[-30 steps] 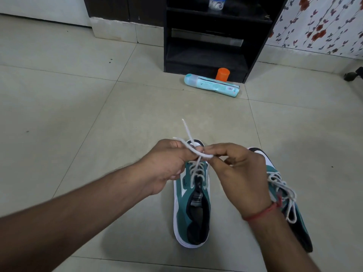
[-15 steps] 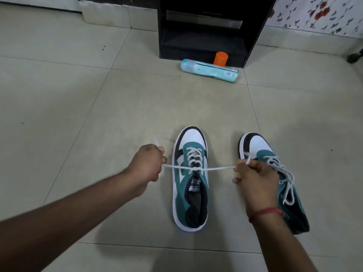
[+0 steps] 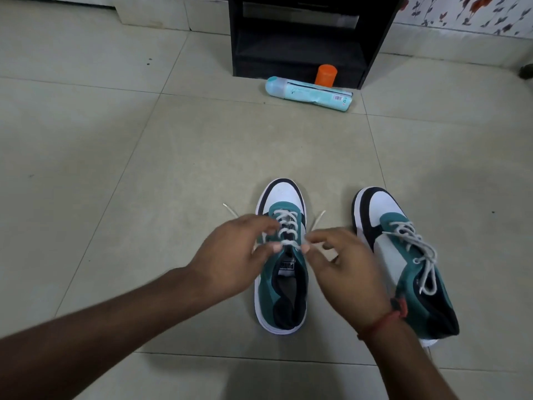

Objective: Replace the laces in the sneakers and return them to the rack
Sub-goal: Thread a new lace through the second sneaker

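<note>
Two teal, white and black sneakers stand on the tiled floor. The left sneaker (image 3: 281, 290) is upright, toe pointing away, with a white lace (image 3: 285, 226) threaded through its eyelets. My left hand (image 3: 230, 255) and my right hand (image 3: 343, 264) meet over its tongue, each pinching one lace strand at the top eyelets. The loose lace tips stick out beyond both hands. The right sneaker (image 3: 403, 255) leans on its side to the right, its own white lace (image 3: 418, 249) loosely tied. The black shoe rack (image 3: 302, 39) stands at the back.
A light blue tube-shaped pack (image 3: 308, 93) lies on the floor in front of the rack, with an orange cap or cup (image 3: 326, 75) behind it. A floral-patterned wall is at the back right. Bare tiles spread to the left and between sneakers and rack.
My hands first pulled the lace taut out to both sides, then came back together over the left sneaker's tongue. The camera tilted down slightly.
</note>
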